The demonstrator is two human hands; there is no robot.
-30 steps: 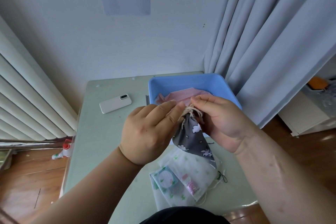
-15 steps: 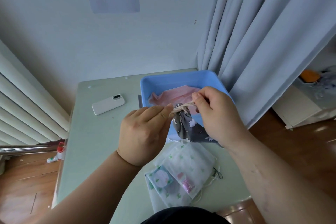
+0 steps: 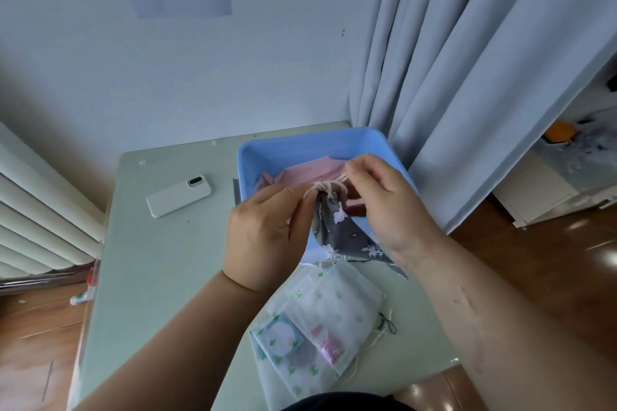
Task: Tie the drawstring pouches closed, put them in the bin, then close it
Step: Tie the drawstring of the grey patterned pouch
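Note:
A grey drawstring pouch (image 3: 344, 230) with white cloud prints hangs between my hands, over the near edge of the blue bin (image 3: 320, 143). My left hand (image 3: 267, 233) pinches one end of its cream drawstring (image 3: 325, 187). My right hand (image 3: 384, 203) pinches the other end at the gathered neck. Inside the bin lies a pink pouch (image 3: 310, 172). Two white translucent pouches with green prints (image 3: 320, 327) lie on the table near me, with small items showing through them.
A white phone (image 3: 178, 196) lies on the pale green table (image 3: 150, 270) left of the bin. Grey curtains (image 3: 467, 77) hang right behind the bin. A radiator (image 3: 36, 217) stands at the left. A dark flat piece (image 3: 236, 192) peeks out beside the bin.
The grey pouch has risen from the table toward the bin's edge. Both hands have drawn the string ends apart at its neck. The view has shifted a little.

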